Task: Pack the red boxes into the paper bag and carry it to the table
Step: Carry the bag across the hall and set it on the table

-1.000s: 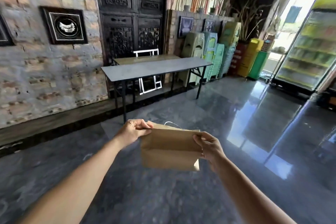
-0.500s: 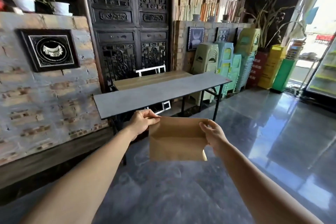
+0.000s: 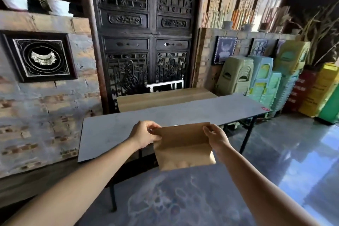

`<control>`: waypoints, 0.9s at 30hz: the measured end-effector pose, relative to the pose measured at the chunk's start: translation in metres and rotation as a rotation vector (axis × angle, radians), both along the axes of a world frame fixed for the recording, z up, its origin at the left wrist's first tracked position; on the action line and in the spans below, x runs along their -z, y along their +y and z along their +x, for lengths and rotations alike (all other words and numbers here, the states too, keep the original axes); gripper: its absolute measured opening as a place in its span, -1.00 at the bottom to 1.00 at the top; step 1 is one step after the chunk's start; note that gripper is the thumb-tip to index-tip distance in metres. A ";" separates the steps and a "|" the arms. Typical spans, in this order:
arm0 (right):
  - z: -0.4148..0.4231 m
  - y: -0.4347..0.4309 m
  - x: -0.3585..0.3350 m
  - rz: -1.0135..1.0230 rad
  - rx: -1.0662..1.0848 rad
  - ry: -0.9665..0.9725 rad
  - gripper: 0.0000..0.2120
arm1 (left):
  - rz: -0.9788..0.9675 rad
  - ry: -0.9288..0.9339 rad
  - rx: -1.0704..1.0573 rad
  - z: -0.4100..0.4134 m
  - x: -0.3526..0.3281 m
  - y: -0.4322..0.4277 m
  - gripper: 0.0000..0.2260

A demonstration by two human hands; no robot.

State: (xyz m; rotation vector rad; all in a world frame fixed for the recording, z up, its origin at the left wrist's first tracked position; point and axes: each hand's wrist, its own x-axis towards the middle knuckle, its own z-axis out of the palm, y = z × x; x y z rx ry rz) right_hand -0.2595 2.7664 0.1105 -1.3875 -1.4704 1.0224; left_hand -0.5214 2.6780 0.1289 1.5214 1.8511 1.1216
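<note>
Both hands pinch the top corners of the flat brown paper bag, left hand at ten o'clock, right hand at two. The long grey folding table, distant a second ago, now sits just beyond, so set-down looks imminent.

One wide-angle view from the person's head looks forward and slightly down. The grey bench lies near, straight ahead, before the carved dark door; polished floor spreads right.
</note>
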 end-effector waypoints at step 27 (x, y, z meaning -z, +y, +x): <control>-0.178 0.653 0.144 -0.378 -0.494 -0.223 -0.85 | -0.396 0.113 -0.464 -0.126 0.144 0.593 -0.83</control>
